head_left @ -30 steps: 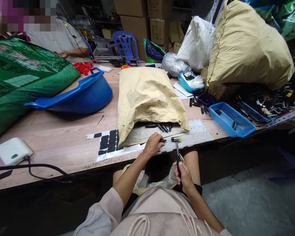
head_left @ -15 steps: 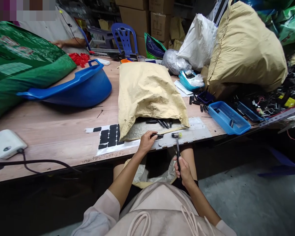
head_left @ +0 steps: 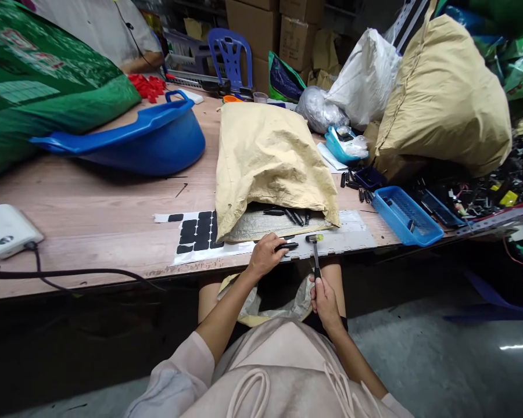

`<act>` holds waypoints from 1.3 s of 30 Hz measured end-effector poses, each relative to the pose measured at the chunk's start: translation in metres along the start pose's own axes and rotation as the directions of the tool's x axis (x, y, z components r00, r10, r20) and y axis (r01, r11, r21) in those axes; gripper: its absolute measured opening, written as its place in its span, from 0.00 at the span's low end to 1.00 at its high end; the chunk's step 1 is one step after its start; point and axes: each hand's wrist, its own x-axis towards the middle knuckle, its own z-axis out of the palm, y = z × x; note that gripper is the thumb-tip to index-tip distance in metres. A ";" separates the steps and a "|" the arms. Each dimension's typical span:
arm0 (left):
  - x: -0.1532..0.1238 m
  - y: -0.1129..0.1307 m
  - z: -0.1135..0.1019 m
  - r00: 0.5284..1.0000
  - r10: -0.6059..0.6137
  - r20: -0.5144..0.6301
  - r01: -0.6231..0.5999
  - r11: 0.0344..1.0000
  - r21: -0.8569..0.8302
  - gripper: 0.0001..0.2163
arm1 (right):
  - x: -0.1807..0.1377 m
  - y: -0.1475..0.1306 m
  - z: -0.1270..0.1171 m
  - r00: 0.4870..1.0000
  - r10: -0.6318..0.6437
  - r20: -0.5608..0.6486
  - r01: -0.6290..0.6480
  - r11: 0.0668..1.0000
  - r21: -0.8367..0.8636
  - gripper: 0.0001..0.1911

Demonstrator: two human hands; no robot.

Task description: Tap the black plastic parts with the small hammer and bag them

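Note:
In my left hand [head_left: 265, 256] is a slim black pen-shaped piece [head_left: 287, 246], pinched near one end over the front edge of the table. My right hand [head_left: 326, 303] grips a small hammer [head_left: 316, 264] by its dark handle; the head, with a yellow face, rests on or just above a grey board [head_left: 348, 235]. Behind both hands lies a tan paper-like sack [head_left: 274, 157] with its mouth towards me, and several black pieces [head_left: 293, 216] like the held one show in the opening. Beside my left hand is a sheet of black stickers [head_left: 198, 232].
A blue basin [head_left: 148, 145] and a white box with a cable [head_left: 9, 231] stand to the left. To the right are a blue basket [head_left: 405, 216] and a full tan sack [head_left: 444, 98]. An open bag [head_left: 253, 313] sits between my knees, below the table edge.
My left hand has shifted slightly right, and more of the black piece shows beyond its fingers. The hammer stays nearly in place in my right hand. The view has turned slightly.

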 end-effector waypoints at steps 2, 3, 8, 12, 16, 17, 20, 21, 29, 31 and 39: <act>0.000 0.002 0.002 1.000 -0.003 -0.006 0.003 1.000 0.019 0.07 | 0.002 0.006 -0.005 0.997 -0.081 0.006 0.082 0.994 -0.067 0.27; 0.001 0.003 0.002 1.000 -0.012 -0.002 0.012 1.000 0.026 0.07 | 0.002 0.008 -0.007 0.993 -0.116 0.010 0.117 0.988 -0.105 0.25; 0.007 0.008 -0.005 0.996 -0.056 0.072 0.049 0.995 0.087 0.07 | 0.004 0.010 -0.014 0.976 -0.216 0.022 0.212 0.928 -0.307 0.23; 0.012 0.010 -0.010 0.987 -0.039 0.154 0.018 0.990 0.139 0.08 | 0.000 0.003 -0.015 0.960 -0.281 0.010 0.261 0.876 -0.405 0.23; 0.012 0.009 -0.010 0.987 0.000 0.158 -0.031 0.980 0.197 0.09 | -0.010 -0.003 -0.015 0.930 -0.367 0.004 0.326 0.822 -0.468 0.22; 0.012 0.008 -0.009 0.989 0.010 0.151 -0.040 0.979 0.201 0.09 | -0.012 -0.004 -0.015 0.922 -0.387 0.011 0.345 0.808 -0.478 0.22; 0.010 0.005 -0.007 0.989 0.034 0.141 -0.060 0.980 0.191 0.09 | -0.016 -0.004 -0.014 0.899 -0.436 0.035 0.394 0.772 -0.499 0.22; 0.010 0.004 -0.006 0.989 0.036 0.141 -0.062 0.981 0.185 0.09 | -0.016 -0.003 -0.014 0.889 -0.456 0.037 0.410 0.758 -0.508 0.22; 0.012 0.000 -0.006 0.989 0.054 0.136 -0.072 0.989 0.127 0.07 | -0.010 0.007 -0.016 0.853 -0.518 0.062 0.456 0.683 -0.570 0.19; 0.013 0.000 -0.006 0.990 0.050 0.131 -0.066 0.991 0.119 0.07 | -0.009 0.007 -0.015 0.858 -0.510 0.055 0.449 0.695 -0.561 0.20; 0.012 0.003 -0.008 0.992 0.031 0.124 -0.042 0.995 0.091 0.07 | -0.014 0.005 -0.009 0.842 -0.529 0.104 0.494 0.680 -0.542 0.22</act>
